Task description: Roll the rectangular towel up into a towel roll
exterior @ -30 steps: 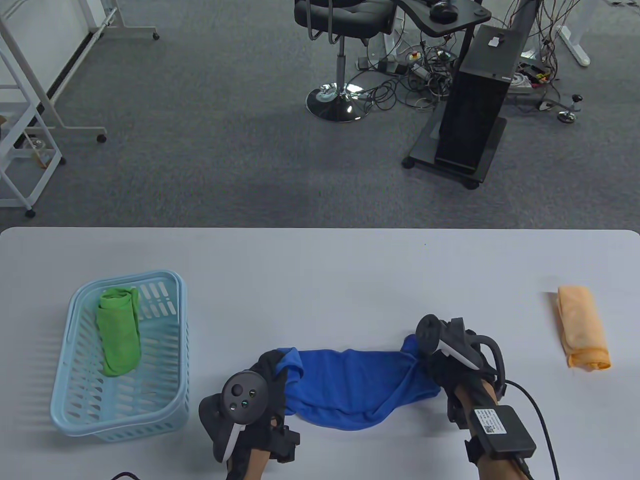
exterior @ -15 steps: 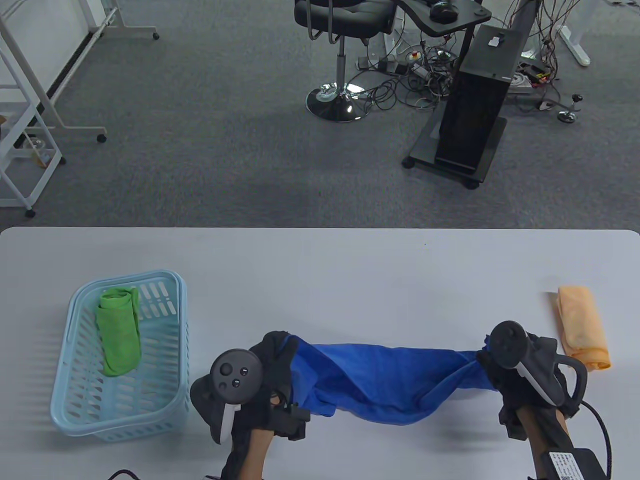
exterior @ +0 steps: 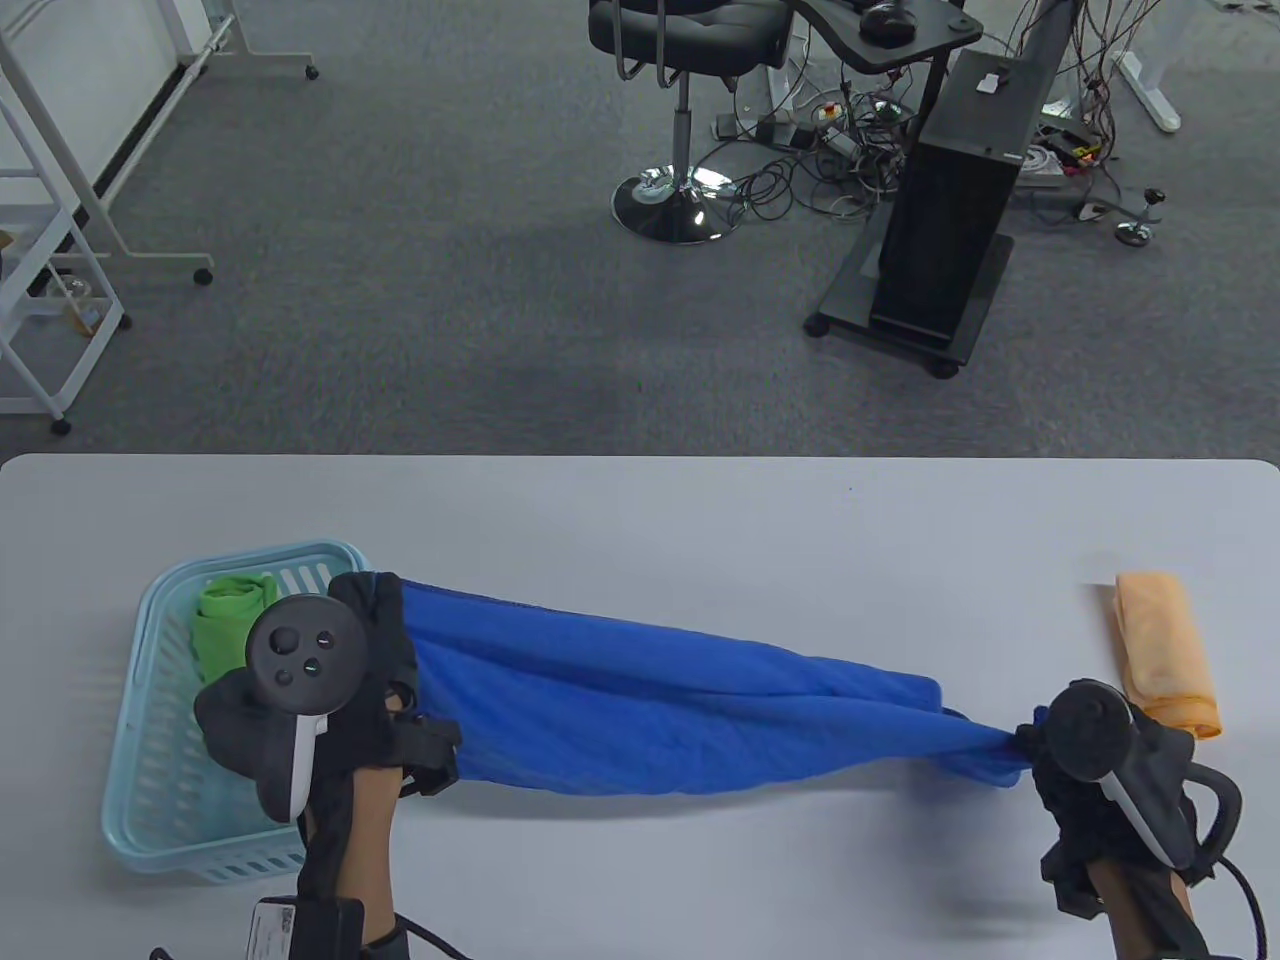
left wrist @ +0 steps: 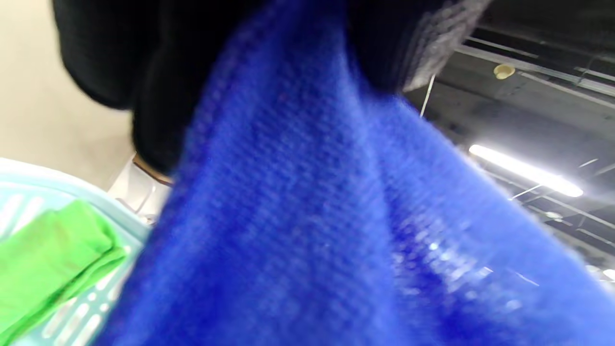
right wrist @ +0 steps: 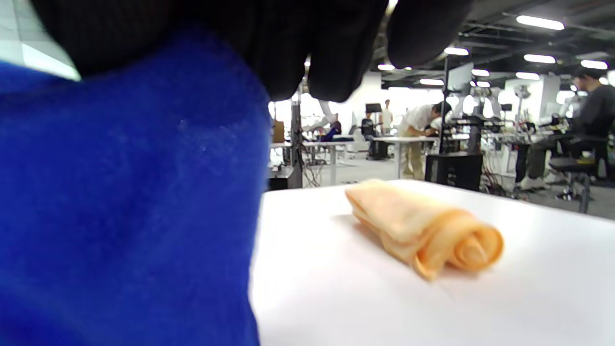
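Observation:
A blue towel (exterior: 660, 715) is stretched out across the table (exterior: 700, 520) between my two hands. My left hand (exterior: 385, 640) grips its left end beside the basket. My right hand (exterior: 1030, 750) grips its right end, bunched to a point. The cloth sags and folds in the middle. In the left wrist view the blue towel (left wrist: 312, 216) fills the frame under my gloved fingers (left wrist: 158, 96). In the right wrist view the blue towel (right wrist: 125, 202) hangs below my fingers (right wrist: 298, 48).
A light blue basket (exterior: 150, 800) at the left holds a rolled green towel (exterior: 225, 625), also shown in the left wrist view (left wrist: 48, 254). A rolled orange towel (exterior: 1165, 655) lies at the right, close to my right hand; it also shows in the right wrist view (right wrist: 423, 230).
My hands have pulled apart, the left toward the basket and up, the right toward the orange roll. The crumpled blue towel is now drawn out long between them.

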A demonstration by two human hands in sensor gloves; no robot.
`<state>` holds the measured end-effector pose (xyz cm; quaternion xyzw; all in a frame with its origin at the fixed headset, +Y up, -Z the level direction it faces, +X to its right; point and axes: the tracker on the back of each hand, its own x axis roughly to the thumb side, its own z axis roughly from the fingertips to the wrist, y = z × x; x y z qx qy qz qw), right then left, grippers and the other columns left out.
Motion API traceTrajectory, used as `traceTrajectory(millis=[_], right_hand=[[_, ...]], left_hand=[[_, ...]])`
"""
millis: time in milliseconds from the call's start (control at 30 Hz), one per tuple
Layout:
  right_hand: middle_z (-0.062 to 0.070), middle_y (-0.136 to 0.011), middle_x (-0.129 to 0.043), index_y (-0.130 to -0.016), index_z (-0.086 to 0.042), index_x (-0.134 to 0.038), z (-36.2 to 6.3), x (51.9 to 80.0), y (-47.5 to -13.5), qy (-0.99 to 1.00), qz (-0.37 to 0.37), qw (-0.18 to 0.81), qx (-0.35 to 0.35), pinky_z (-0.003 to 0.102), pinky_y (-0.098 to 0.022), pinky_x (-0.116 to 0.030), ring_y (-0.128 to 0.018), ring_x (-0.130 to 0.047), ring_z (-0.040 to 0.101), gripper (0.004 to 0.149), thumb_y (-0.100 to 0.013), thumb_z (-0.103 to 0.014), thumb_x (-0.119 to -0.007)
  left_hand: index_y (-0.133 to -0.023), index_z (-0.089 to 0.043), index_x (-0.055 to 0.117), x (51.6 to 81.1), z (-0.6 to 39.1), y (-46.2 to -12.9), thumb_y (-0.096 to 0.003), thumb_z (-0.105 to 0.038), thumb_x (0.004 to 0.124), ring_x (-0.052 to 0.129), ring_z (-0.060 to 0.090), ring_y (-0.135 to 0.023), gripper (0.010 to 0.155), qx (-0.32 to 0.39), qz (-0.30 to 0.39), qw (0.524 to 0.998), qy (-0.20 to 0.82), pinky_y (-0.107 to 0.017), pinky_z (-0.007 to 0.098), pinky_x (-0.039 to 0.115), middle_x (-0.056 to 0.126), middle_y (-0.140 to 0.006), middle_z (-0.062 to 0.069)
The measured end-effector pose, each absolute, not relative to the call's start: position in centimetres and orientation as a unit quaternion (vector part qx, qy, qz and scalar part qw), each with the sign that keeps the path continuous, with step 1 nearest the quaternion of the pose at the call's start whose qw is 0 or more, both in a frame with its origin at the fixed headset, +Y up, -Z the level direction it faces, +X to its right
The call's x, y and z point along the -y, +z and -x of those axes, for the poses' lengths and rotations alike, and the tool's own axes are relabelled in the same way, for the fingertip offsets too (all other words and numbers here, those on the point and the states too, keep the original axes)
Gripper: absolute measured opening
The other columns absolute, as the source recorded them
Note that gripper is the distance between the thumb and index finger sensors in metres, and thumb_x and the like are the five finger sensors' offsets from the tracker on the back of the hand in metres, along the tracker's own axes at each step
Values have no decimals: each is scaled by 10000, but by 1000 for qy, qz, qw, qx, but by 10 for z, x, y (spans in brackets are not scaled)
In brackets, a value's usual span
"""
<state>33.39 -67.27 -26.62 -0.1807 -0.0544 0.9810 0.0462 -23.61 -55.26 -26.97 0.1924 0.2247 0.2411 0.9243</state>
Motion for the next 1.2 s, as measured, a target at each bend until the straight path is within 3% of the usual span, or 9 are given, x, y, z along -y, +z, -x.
traceTrajectory(millis=[100,200,300,500,633,800,900,1000,1200], right_hand=[[88,-927,-705,-581,-167,-939,-310,690,-260,990,108,86,-20,605,-660,-576,-878,-741,341,443,-260,-444,-810],[92,-998,-657,-700,-213,-936,-279,708,-258,959,16,137,-246,631,-700,-503,-956,-648,363,565,-290,-553,-749],[102,-924,-764,-613,-164,-1001,-278,698,-268,972,51,186,-135,623,-669,-553,-890,-744,358,509,-282,-483,-782],[96,-924,-752,-689,-172,-953,-303,689,-301,983,146,78,-82,615,-671,-558,-883,-751,348,478,-298,-406,-809],[108,-952,-696,-776,-183,-880,-312,717,-328,967,221,27,-121,611,-675,-552,-886,-738,350,549,-291,-428,-805],[112,-1000,-596,-909,-217,-762,-291,746,-362,969,212,59,-112,608,-690,-524,-913,-686,346,668,-284,-449,-805],[100,-1009,-538,-939,-243,-699,-278,762,-378,971,187,16,-149,602,-703,-498,-925,-644,335,701,-273,-404,-847],[32,-914,-680,-700,-241,-845,-279,772,-381,976,176,-23,-124,562,-696,-564,-863,-748,273,460,-253,-350,-861],[61,-864,-767,-739,-255,-789,-320,735,-368,954,226,164,-106,538,-642,-660,-759,-879,264,456,-291,-333,-812]], left_hand=[[-712,-122,980,562,224,-276,-441,-419,770,1092,311,-458,454,-209,-169,935,229,-467,566,811,1095,-456,53],[-731,-149,981,573,203,-285,-438,-429,775,1091,314,-475,454,-184,-141,946,228,-472,568,807,1099,-479,50],[-742,-168,984,579,182,-287,-435,-439,779,1089,323,-490,459,-160,-128,956,208,-477,573,804,1102,-496,57],[-738,-211,1001,581,173,-285,-427,-489,718,1029,370,-616,505,-143,-130,963,185,-518,599,763,1063,-641,87],[-739,-199,1000,580,176,-286,-427,-492,685,937,424,-729,532,-149,-103,962,203,-560,633,705,988,-763,138],[-783,-175,981,577,179,-292,-438,-453,731,875,444,-800,509,-145,-67,960,229,-586,642,674,918,-857,156],[-798,-187,981,577,178,-296,-431,-435,770,939,428,-746,491,-146,-60,962,223,-557,625,717,974,-806,151],[-801,-190,984,577,180,-303,-420,-405,810,1026,388,-645,471,-150,-50,965,208,-505,587,780,1056,-703,136],[-832,-190,949,565,185,-313,-421,-302,841,1106,331,-525,440,-153,-27,969,194,-433,530,849,1123,-591,105]])
